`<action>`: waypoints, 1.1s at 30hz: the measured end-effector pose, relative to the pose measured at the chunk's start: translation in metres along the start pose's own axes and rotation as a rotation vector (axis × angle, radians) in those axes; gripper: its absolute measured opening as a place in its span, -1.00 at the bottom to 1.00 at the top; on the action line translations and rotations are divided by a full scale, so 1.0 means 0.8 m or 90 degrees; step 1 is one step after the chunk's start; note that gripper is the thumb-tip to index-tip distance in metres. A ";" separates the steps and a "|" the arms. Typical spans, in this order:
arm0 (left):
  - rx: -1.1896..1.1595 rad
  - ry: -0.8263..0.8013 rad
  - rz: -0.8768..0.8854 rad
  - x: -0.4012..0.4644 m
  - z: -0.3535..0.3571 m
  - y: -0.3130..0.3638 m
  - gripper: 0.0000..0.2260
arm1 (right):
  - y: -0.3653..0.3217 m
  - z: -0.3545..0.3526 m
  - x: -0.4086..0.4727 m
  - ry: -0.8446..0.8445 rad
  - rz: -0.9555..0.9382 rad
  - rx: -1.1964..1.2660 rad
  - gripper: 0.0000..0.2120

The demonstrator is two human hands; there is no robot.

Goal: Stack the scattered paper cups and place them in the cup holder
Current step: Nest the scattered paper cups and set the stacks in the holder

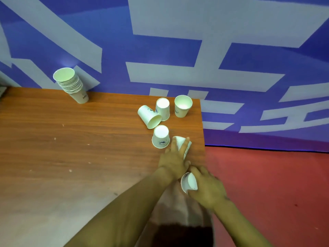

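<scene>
White paper cups lie scattered near the right end of the wooden table (71,139). My left hand (173,160) reaches over a cup lying on its side (179,141) by the table's right edge, with two fingers laid across it. My right hand (206,188) grips another cup (188,182) just off the table's corner, its mouth facing left. An upside-down cup (160,137) stands just left of my left hand. Farther back are a tipped cup (149,117), an upside-down cup (162,109) and an upright cup (182,106).
A tall leaning stack of nested cups (71,83) stands at the table's back left, against the blue and white wall banner. Red floor lies to the right of the table edge. No cup holder is in view.
</scene>
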State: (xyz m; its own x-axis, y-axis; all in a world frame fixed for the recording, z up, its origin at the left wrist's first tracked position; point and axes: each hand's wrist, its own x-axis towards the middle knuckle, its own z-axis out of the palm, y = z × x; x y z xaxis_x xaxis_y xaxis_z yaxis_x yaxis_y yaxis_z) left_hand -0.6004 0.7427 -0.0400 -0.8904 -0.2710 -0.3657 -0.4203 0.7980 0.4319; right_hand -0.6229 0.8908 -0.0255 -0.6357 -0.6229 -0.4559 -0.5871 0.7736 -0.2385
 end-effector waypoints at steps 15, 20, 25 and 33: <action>-0.001 -0.088 -0.072 -0.017 0.020 -0.028 -0.10 | 0.017 -0.021 -0.001 -0.007 0.037 0.080 -0.53; 0.014 -0.071 -0.110 -0.062 0.006 -0.079 -0.12 | 0.002 -0.040 -0.004 0.012 0.053 0.132 -0.55; -0.065 -0.021 -0.103 -0.103 -0.054 -0.140 -0.21 | -0.064 -0.043 0.000 0.060 -0.002 0.203 -0.57; -0.134 0.101 -0.088 -0.216 -0.153 -0.302 -0.16 | -0.258 -0.022 0.003 0.129 -0.015 0.245 -0.53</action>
State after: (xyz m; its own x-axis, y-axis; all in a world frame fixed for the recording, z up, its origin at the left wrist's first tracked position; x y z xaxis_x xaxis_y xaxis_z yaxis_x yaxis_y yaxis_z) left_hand -0.3669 0.5306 0.0200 -0.8311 -0.4642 -0.3064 -0.5522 0.6232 0.5538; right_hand -0.5115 0.7276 0.0376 -0.7324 -0.6217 -0.2777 -0.3974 0.7215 -0.5670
